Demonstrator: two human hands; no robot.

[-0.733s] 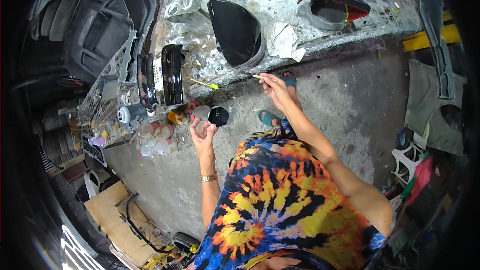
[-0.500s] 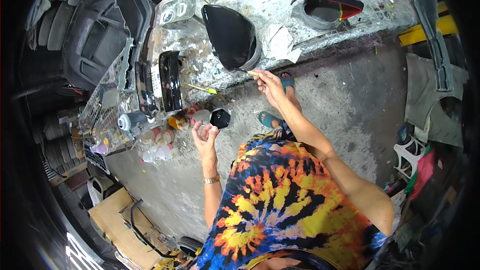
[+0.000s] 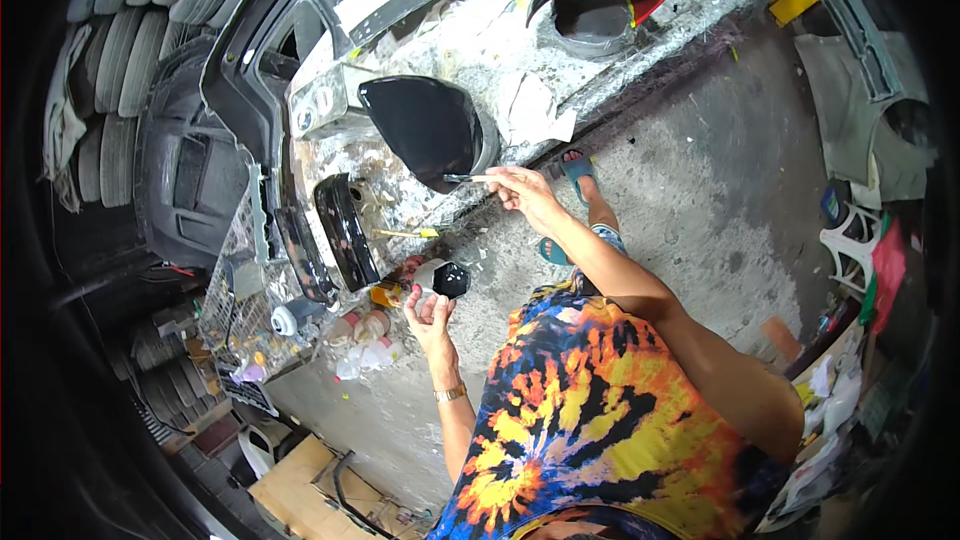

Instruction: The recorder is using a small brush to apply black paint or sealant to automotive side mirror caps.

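My right hand point(image 3: 527, 196) pinches the light handle of a thin paintbrush point(image 3: 470, 178). Its dark bristles meet the lower edge of a glossy black car mirror cover point(image 3: 424, 128), which rests on a pale stand on the bench. Lower and to the left, my left hand point(image 3: 432, 318) has its fingers curled round a small container of black paint point(image 3: 451, 281); its opening faces up. Close to that hand, a yellow-tipped stick point(image 3: 408, 233) lies at the bench edge. Two glossy black curved trim pieces point(image 3: 345, 230) stand left of the mirror cover.
The paint-spattered bench point(image 3: 520, 50) also bears a black and red mirror housing point(image 3: 600, 10), crumpled white paper point(image 3: 535, 110) and a metal can point(image 3: 318, 108). Plastic bottles point(image 3: 365, 355) cluster below its left end. A white plastic chair point(image 3: 850, 245) stands at the right.
The view has turned, so the bench appears tilted and the mirror cover lower. The brush still meets the cover's lower edge, now lying flatter. Both hands keep their holds.
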